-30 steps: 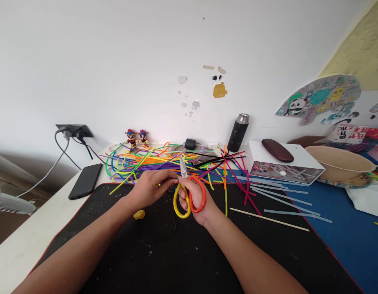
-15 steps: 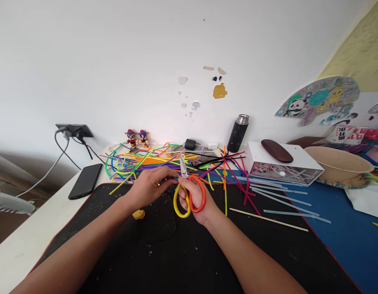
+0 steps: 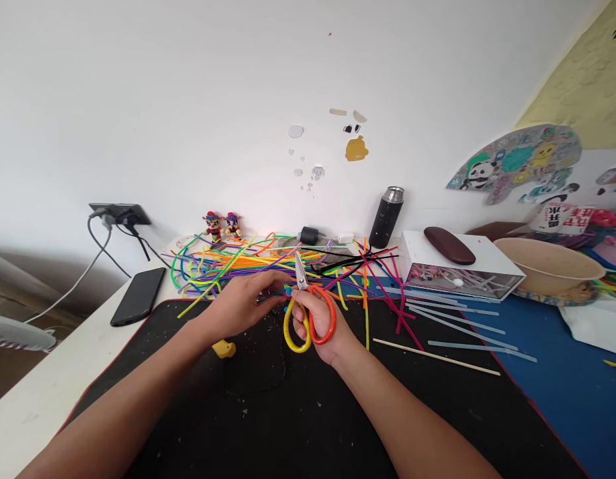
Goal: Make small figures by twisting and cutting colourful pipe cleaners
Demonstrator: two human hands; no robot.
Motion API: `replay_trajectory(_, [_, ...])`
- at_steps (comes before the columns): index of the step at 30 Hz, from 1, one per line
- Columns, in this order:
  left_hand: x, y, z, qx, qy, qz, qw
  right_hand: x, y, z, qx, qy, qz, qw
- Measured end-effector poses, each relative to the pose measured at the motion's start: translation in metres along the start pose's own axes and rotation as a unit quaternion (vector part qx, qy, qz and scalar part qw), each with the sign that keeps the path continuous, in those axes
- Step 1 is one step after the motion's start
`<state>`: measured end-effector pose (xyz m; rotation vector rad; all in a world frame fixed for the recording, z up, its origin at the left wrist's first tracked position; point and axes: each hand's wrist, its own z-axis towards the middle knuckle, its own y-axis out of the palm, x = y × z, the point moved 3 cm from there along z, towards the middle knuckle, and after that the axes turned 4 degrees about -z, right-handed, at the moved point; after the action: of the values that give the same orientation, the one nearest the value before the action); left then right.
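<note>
My right hand (image 3: 322, 332) grips a pair of scissors (image 3: 308, 313) with one yellow and one orange handle loop, blades pointing up and away from me. My left hand (image 3: 245, 303) is closed in a pinch just left of the blades, holding a small blue piece of pipe cleaner (image 3: 287, 291) against them. Both hands hover over a black mat (image 3: 268, 412). Behind them lies a heap of coloured pipe cleaners (image 3: 238, 263).
A black phone (image 3: 138, 296) lies at the left, a small yellow piece (image 3: 224, 348) on the mat. A black flask (image 3: 386, 216), a white box (image 3: 458, 269) with a brown case, clear glue sticks (image 3: 452, 319), a wooden stick (image 3: 435, 356) and a bowl (image 3: 550, 266) are right.
Almost nothing has moved. My hands stay together at the scissor blades; the view has shifted slightly.
</note>
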<state>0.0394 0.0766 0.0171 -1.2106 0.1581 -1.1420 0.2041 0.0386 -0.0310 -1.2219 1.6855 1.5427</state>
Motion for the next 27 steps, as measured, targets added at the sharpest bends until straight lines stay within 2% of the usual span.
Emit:
replay_trajectory(7, [0.0022, -0.0059, 0.0004, 0.024, 0.030, 0.042, 0.998, -0.0018, -0.0006, -0.0019, 0.005, 0.005, 0.002, 1.000])
replay_trajectory(12, [0.0050, -0.0098, 0.0026, 0.051, -0.020, 0.008, 0.998, -0.0022, -0.0019, -0.0009, 0.012, -0.008, 0.003, 1.000])
replay_trajectory(17, [0.0051, -0.0106, 0.0034, 0.042, -0.050, -0.023, 0.998, -0.0041, -0.0032, 0.0012, 0.021, -0.027, -0.008, 0.999])
replay_trajectory(27, [0.0073, -0.0030, 0.0005, 0.029, -0.019, 0.011, 0.999, 0.0004, -0.0019, 0.0014, 0.009, -0.051, -0.062, 0.997])
